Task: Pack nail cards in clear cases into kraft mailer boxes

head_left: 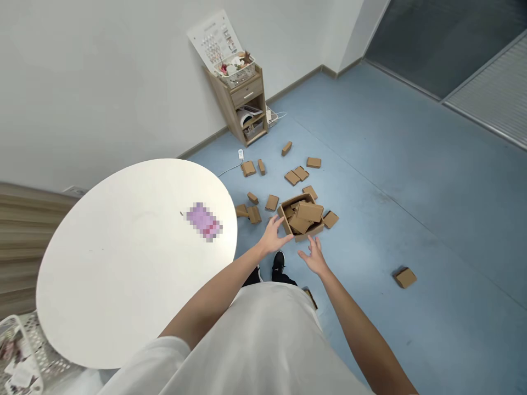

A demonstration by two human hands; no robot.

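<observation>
Blue floor beneath an open carton of small boxes, hands spread apart.

I see brown small boxes across the blue floor at centre and right, a plain white tabletop at left, and striped tan curtain folds at the left edge.

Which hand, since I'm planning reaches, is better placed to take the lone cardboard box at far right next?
Probably the right hand: it looks open and empty, and is nearer that cardboard box than the left hand.
</observation>
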